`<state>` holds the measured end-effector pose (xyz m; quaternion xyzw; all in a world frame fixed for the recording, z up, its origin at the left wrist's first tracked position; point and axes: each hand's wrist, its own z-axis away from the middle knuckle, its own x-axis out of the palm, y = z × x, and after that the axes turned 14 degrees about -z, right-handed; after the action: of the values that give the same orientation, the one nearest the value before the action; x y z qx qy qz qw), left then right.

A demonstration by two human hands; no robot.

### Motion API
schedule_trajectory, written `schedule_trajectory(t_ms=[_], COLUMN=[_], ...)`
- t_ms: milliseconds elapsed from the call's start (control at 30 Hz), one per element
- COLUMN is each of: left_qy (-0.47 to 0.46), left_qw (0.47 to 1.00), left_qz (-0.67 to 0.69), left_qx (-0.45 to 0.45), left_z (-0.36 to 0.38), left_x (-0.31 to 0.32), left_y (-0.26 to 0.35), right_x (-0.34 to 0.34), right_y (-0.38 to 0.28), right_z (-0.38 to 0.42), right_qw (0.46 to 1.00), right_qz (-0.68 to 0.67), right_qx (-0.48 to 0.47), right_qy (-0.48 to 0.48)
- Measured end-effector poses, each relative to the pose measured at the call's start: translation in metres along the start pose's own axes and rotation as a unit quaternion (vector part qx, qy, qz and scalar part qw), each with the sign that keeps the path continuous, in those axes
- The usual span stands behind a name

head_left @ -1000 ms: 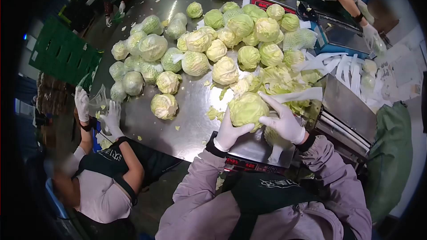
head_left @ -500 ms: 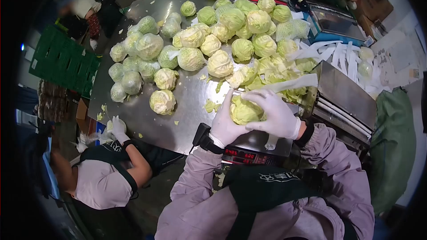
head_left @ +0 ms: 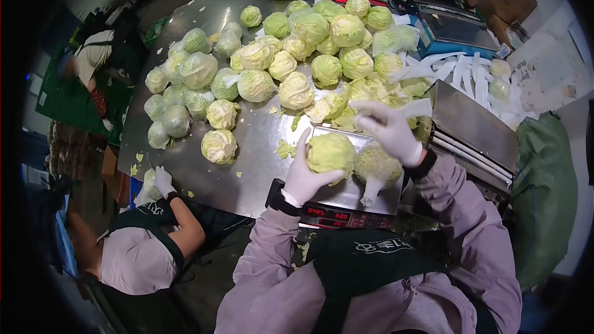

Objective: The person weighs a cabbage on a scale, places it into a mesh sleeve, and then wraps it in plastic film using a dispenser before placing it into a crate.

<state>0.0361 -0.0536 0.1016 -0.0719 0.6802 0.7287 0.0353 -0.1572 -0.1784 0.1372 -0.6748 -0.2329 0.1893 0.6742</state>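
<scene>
A bare green cabbage (head_left: 330, 153) rests against the palm of my gloved left hand (head_left: 304, 176), whose fingers and thumb curve around its left side and front. Raised above the scale's right part, my right hand (head_left: 391, 133) has its fingers apart and nothing visible between them. Below it, a netted cabbage (head_left: 378, 166) sits on the metal scale (head_left: 337, 196), its gathered net tail towards me. Red digits glow on the scale's front. Loose leaves (head_left: 371, 91) and a white net strip (head_left: 417, 108) lie just beyond my right hand.
Bare cabbages (head_left: 311, 28) and wrapped ones (head_left: 199, 70) cover much of the steel table (head_left: 257, 133). A roller machine (head_left: 473, 130) and green sack (head_left: 544, 201) stand right. Co-workers handle cabbages at the far edge and lower left; another bends by green crates.
My right hand has come off the cabbage and lifted up and right, uncovering the netted cabbage. My left hand still holds the bare one. The co-worker at the upper left has bent lower.
</scene>
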Motion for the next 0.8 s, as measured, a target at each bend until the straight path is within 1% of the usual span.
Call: schedule_trajectory(t_ms=[33,67,100,133,167,200,233,267,300,333,367,433,467,500,533,567,633,667,700,767,800], left_qy=[-0.003,0.029,0.062,0.086,0.089,0.092,0.095,0.105,0.107,0.113,0.118,0.127,0.139,0.152,0.156,0.161,0.192,0.167,0.174,0.174,0.180], left_qw=[1.000,0.994,0.977,0.970,0.970,0.980,0.987,0.990,0.989,0.989,0.989,0.986,0.986,0.985,0.985,0.984,0.976,0.978,0.977,0.978,0.976], left_qz=[0.001,0.091,0.179,0.198,0.197,0.136,0.076,0.037,0.038,0.028,0.018,0.011,-0.011,-0.032,-0.025,-0.027,-0.009,0.024,0.020,0.055,0.053], left_qx=[0.000,-0.049,-0.097,-0.111,-0.113,-0.108,-0.103,-0.089,-0.091,-0.091,-0.091,-0.104,-0.088,-0.070,-0.075,-0.073,-0.097,-0.122,-0.124,-0.104,-0.108], left_z=[-0.004,-0.008,-0.010,-0.007,-0.005,-0.002,0.001,0.005,0.009,0.013,0.018,0.025,0.027,0.027,0.027,0.029,0.035,0.036,0.038,0.046,0.050], left_x=[-0.001,-0.002,-0.002,0.001,0.003,0.007,0.011,0.018,0.024,0.030,0.035,0.042,0.043,0.044,0.044,0.046,0.045,0.042,0.039,0.038,0.036], left_y=[-0.019,-0.043,-0.057,-0.062,-0.067,-0.071,-0.076,-0.078,-0.083,-0.088,-0.096,-0.112,-0.117,-0.121,-0.125,-0.122,-0.116,-0.113,-0.110,-0.106,-0.108], right_x=[-0.019,-0.042,-0.064,-0.084,-0.101,-0.110,-0.118,-0.125,-0.131,-0.136,-0.133,-0.122,-0.122,-0.122,-0.123,-0.122,-0.118,-0.145,-0.147,-0.146,-0.145], right_y=[0.011,0.025,0.043,0.059,0.074,0.080,0.087,0.092,0.096,0.102,0.098,0.083,0.088,0.094,0.098,0.095,0.094,0.140,0.143,0.140,0.135], right_z=[-0.010,-0.018,-0.019,-0.019,-0.016,-0.013,-0.013,-0.016,-0.016,-0.011,-0.009,-0.006,-0.005,-0.007,-0.009,-0.014,-0.023,-0.026,-0.030,-0.035,-0.039], right_qw=[0.990,0.962,0.887,0.774,0.744,0.709,0.710,0.710,0.692,0.758,0.758,0.789,0.789,0.780,0.765,0.766,0.664,0.656,0.660,0.647,0.649], right_qz=[0.127,0.251,0.445,0.619,0.663,0.704,0.703,0.693,0.668,0.607,0.607,0.590,0.589,0.619,0.644,0.643,0.735,0.749,0.746,0.733,0.732], right_qx=[-0.050,-0.101,-0.118,-0.130,-0.077,-0.022,-0.021,0.123,0.264,0.233,0.234,0.173,0.172,0.089,0.004,-0.001,0.136,0.071,0.066,0.209,0.206], right_qy=[0.020,0.038,0.041,0.042,0.041,0.039,0.036,-0.017,-0.068,-0.041,-0.042,-0.014,-0.013,0.004,0.019,0.018,0.019,0.065,0.061,0.026,0.020])
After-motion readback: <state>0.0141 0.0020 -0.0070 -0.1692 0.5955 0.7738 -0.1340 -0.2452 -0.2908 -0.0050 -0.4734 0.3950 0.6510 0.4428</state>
